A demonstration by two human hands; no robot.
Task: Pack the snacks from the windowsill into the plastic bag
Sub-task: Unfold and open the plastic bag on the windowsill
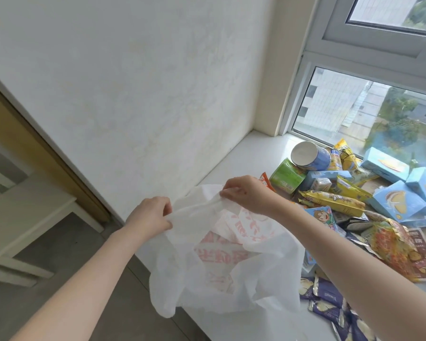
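Pinching the bag rim, the left hand and right hand hold its top above the sill edge. Snacks lie piled on the sill, just right of the bag, below the window.

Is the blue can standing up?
No, the blue can lies tipped over on its side, with its white end facing the camera.

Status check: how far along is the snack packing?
Done: nothing visibly packed. In hand: left hand and right hand pinch the rim of the white plastic bag, holding it open. Left: the whole pile on the windowsill, including the blue can, green can, yellow packets, light-blue boxes and purple packets.
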